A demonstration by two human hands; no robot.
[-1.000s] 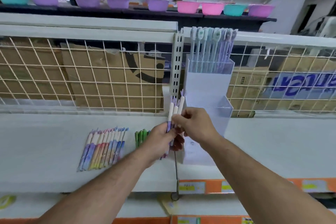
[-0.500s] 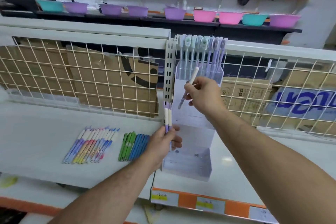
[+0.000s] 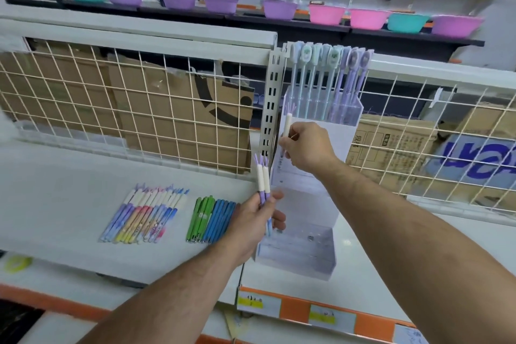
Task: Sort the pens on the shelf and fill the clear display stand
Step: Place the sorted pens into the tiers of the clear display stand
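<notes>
At the front lip of the white shelf (image 3: 55,204), glossy orange price strips (image 3: 321,313); just above, the left hand (image 3: 255,220) clenched round the lilac barrels of two slim pens (image 3: 264,181), held upright, with matte cream grips and small purple tufted tops; beside it on the shelf, the clear display stand (image 3: 296,257), boxy hard plastic, its low front tray bare; higher, the right hand (image 3: 307,148) pinching a single pen (image 3: 287,123) of the same make, tip upward, in front of the stand's flat back panel; to the left, flat on the shelf, a tidy row of pastel pens (image 3: 145,212) and, near it but apart, a row of green and blue pens (image 3: 212,218); in the stand's top compartment, tall thin pens (image 3: 329,78) with chunky rounded caps, standing upright; behind, a cream wire grid (image 3: 139,109), creased brown cardboard boxes (image 3: 173,109); farthest, round plastic bowls (image 3: 326,14) in purple, pink and teal.
</notes>
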